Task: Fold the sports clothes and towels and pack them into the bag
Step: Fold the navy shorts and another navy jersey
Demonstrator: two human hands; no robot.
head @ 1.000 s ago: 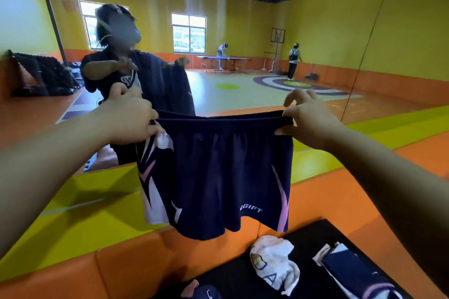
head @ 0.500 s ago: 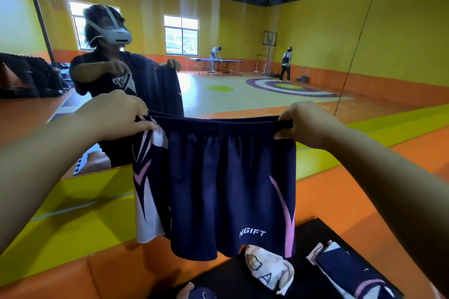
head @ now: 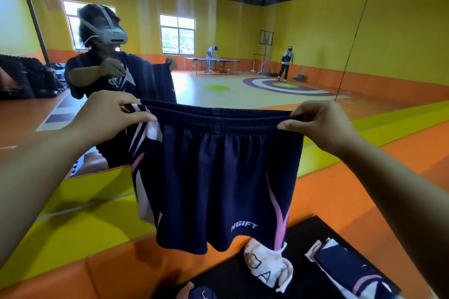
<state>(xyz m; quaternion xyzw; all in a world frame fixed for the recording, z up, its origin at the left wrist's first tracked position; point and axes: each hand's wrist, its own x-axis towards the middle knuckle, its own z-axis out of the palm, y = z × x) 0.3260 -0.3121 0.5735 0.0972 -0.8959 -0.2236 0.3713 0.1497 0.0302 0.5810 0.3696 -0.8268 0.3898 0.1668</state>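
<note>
Navy sports shorts [head: 213,177] with pink and white stripes hang spread out in front of me. My left hand [head: 109,116] pinches the left end of the waistband and my right hand [head: 320,124] pinches the right end. Below the hem, a crumpled white towel [head: 266,264] lies on a black surface [head: 303,233]. A folded navy garment [head: 349,272] lies to its right, and a bit of another navy piece [head: 199,294] shows at the bottom edge. No bag is in view.
Orange and yellow padded mats [head: 85,213] lie under and ahead of the shorts. A person with a headset [head: 104,65] stands close on the left, holding up a dark garment. Two more people and a table-tennis table [head: 213,62] are far back in the hall.
The shorts have come lower, the hem now reaching the white towel. Both hands keep their hold on the waistband.
</note>
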